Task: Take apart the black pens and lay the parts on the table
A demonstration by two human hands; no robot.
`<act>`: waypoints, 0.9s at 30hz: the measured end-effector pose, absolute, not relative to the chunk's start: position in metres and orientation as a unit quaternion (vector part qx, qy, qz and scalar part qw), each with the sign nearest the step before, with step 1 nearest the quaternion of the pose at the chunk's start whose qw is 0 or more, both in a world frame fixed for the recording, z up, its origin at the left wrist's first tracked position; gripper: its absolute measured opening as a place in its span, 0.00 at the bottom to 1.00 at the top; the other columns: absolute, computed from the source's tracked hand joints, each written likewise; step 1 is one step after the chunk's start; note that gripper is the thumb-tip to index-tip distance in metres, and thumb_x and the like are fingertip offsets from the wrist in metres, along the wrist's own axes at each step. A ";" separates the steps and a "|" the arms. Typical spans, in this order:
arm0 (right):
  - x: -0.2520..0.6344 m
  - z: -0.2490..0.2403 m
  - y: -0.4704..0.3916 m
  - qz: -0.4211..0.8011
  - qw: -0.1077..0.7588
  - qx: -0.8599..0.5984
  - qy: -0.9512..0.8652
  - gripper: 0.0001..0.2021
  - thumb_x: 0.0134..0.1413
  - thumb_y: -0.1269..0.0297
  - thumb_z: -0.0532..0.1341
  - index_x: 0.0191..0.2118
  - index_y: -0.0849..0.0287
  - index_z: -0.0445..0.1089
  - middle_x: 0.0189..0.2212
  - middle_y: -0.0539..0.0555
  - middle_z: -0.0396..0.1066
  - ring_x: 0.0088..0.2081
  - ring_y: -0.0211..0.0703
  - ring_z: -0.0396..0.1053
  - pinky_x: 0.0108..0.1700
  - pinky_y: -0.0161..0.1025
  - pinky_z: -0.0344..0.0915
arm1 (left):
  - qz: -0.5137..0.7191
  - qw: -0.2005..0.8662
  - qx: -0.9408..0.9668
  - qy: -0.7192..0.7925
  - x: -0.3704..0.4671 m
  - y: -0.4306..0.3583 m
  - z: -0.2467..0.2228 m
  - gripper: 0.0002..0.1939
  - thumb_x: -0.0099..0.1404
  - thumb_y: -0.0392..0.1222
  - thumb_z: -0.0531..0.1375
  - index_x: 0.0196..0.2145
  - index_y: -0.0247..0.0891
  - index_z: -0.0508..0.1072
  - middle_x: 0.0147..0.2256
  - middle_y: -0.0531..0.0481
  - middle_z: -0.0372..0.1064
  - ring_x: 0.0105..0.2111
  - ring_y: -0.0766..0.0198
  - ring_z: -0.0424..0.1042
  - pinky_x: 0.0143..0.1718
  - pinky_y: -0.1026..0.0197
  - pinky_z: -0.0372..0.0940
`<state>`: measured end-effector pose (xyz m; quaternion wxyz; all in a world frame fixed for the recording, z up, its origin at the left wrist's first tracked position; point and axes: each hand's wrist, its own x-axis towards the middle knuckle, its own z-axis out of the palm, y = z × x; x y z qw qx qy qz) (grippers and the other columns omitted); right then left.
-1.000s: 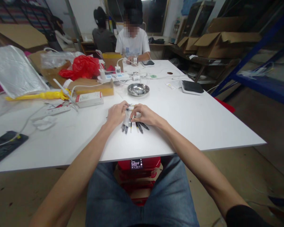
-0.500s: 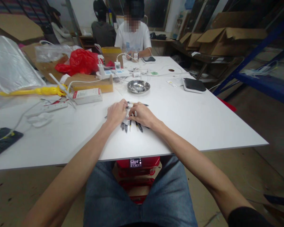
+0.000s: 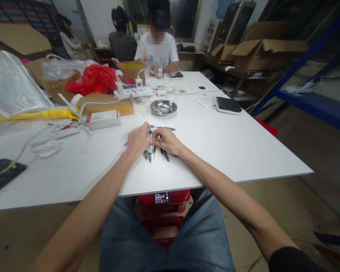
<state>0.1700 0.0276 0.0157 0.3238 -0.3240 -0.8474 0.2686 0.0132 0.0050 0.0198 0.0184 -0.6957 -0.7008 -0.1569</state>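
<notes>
Several dark and clear pens point(image 3: 164, 155) lie on the white table point(image 3: 215, 151), partly under my hands. My left hand point(image 3: 139, 139) is closed over the left side of the pens, its fingertips bent down; what it grips is too small to make out. Close beside it, my right hand point(image 3: 166, 139) has thumb and fingers pinched together above the pens, and what lies between them cannot be made out. One pen lies crosswise just beyond my hands. A shiny metal bowl point(image 3: 163, 107) with small items in it stands farther back.
A white box point(image 3: 104, 119), a power strip point(image 3: 133, 91), a red bag point(image 3: 98, 79) and a yellow object point(image 3: 51, 113) are on the left. A black-topped device point(image 3: 228, 104) sits at the right. A person point(image 3: 157, 51) in a white shirt sits across the table.
The view has shifted slightly, so the table appears a little lower. My right hand's fingers have drawn closer together and nearer to my left hand. The bowl stays in place on the table.
</notes>
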 end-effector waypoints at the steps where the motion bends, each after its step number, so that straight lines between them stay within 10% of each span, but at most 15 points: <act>1: 0.171 0.016 0.030 0.289 0.352 -0.328 -0.828 0.06 0.51 0.71 0.67 0.28 0.60 0.69 0.26 0.48 0.69 0.30 0.39 0.64 0.38 0.37 0.60 | -0.160 0.018 -0.696 -0.700 0.013 0.005 0.020 0.14 0.74 0.41 0.46 0.48 0.43 0.70 0.40 0.44 0.78 0.41 0.50 0.76 0.35 0.57 0.57; 7: 0.185 0.010 0.049 0.373 0.521 -0.369 -0.673 0.08 0.51 0.63 0.67 0.34 0.61 0.72 0.29 0.51 0.73 0.31 0.39 0.68 0.36 0.38 0.63 | -0.207 0.020 -0.718 -0.665 0.013 0.003 0.023 0.14 0.74 0.39 0.47 0.45 0.45 0.71 0.41 0.47 0.78 0.43 0.53 0.75 0.36 0.58 0.56; 27: 0.184 0.007 0.049 0.381 0.527 -0.343 -0.678 0.07 0.53 0.63 0.65 0.33 0.62 0.76 0.32 0.54 0.77 0.33 0.41 0.71 0.41 0.39 0.66 | -0.259 -0.002 -0.750 -0.608 0.011 0.004 0.022 0.13 0.69 0.38 0.50 0.41 0.44 0.75 0.40 0.49 0.78 0.41 0.55 0.74 0.37 0.58 0.58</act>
